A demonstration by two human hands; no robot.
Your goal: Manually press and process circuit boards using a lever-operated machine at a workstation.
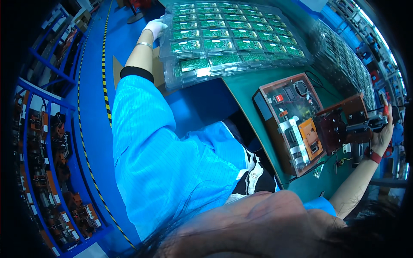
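My left hand [155, 28], in a white glove, is at the left edge of a clear plastic tray [166, 47]. Its fingers are bent against that edge and partly hidden. Rows of green circuit boards [215, 33] fill the tray, which lies on top of a stack. Far to the right, my bare right hand [382, 136] closes round the lever handle [385, 111] of a test fixture, which has a red part near its end. A dark clamp block [333, 129] links the lever to the fixture's clear-topped box [287, 124]. An orange plate [310, 138] shows on the box.
A second stack of board trays [342, 58] stands at the back right. One loose circuit board [318, 170] and cables lie on the green table [245, 96] by the fixture. Blue shelving [47, 167] with orange fixtures lines the left, beyond striped floor tape [104, 64].
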